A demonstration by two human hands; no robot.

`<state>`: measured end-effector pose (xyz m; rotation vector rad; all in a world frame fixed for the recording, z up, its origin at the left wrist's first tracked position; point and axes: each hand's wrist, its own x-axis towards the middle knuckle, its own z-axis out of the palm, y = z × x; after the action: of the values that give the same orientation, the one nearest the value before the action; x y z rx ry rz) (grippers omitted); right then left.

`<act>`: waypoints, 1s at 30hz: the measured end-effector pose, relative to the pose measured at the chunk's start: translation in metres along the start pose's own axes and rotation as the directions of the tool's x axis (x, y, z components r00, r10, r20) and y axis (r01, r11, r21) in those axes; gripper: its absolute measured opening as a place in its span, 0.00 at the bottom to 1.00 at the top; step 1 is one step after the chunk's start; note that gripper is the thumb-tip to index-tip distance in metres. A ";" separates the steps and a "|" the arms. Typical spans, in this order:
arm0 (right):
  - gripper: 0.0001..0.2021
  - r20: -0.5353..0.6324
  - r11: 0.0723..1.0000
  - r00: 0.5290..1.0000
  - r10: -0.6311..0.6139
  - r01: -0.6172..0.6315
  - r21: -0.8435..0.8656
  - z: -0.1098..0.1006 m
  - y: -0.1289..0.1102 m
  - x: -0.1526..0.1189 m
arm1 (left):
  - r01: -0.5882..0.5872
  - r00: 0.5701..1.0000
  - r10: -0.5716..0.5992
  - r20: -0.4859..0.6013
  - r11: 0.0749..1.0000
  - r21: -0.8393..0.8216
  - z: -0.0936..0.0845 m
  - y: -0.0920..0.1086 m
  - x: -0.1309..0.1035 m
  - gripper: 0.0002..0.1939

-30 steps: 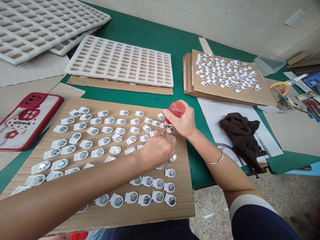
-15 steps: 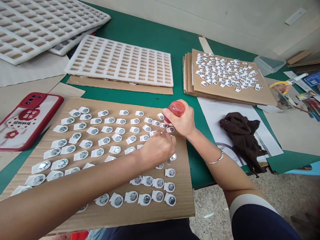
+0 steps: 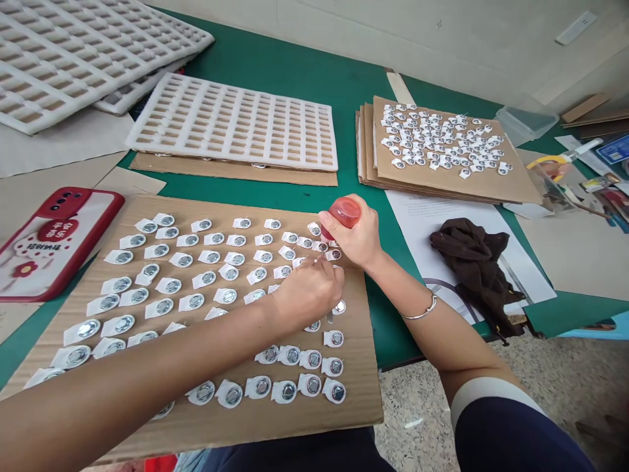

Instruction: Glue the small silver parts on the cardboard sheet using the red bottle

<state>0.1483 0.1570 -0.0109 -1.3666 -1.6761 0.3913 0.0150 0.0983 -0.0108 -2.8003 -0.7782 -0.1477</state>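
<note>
My right hand [image 3: 361, 236] is wrapped round a red squeeze bottle [image 3: 344, 211], tilted with its tip down toward the small parts near the right side of the cardboard sheet [image 3: 363, 393]. Beside it, just below the tip, my left hand [image 3: 312, 285] is closed in a fist. A flat grey metal end [image 3: 330, 318] shows under that fist, like a thin tool; the rest is hidden by my fingers. Rows of small round silver parts on white tabs [image 3: 229, 394] cover the sheet. My left forearm hides some of them.
White foam grids [image 3: 236, 121] lie at the back left. A red-framed phone [image 3: 59, 242] is on the left. At the back right stands a cardboard stack [image 3: 462, 190] with more parts. A dark cloth [image 3: 469, 262] lies on paper [image 3: 407, 223]; scissors [image 3: 550, 164] are farther right.
Both hands stay almost in place, with the bottle still over the same spot. The whole view has shifted very slightly.
</note>
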 end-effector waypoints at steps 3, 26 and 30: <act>0.16 0.001 1.000 1.000 0.003 -0.003 -0.007 -0.001 0.000 0.001 | 0.003 1.000 -0.003 0.029 1.000 -0.024 -0.003 -0.001 0.001 0.14; 0.17 -0.014 0.999 1.000 -0.007 0.007 -0.047 -0.004 0.006 0.007 | 0.036 0.998 -0.030 0.059 0.995 -0.094 -0.005 -0.010 0.000 0.14; 0.17 0.004 0.998 1.000 -0.019 0.020 -0.067 -0.006 0.005 0.007 | 0.052 0.996 -0.042 0.074 0.988 -0.146 -0.005 -0.011 0.001 0.14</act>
<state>0.1557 0.1634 -0.0081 -1.3975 -1.7178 0.3295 0.0099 0.1062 -0.0041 -2.9422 -0.8849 -0.1191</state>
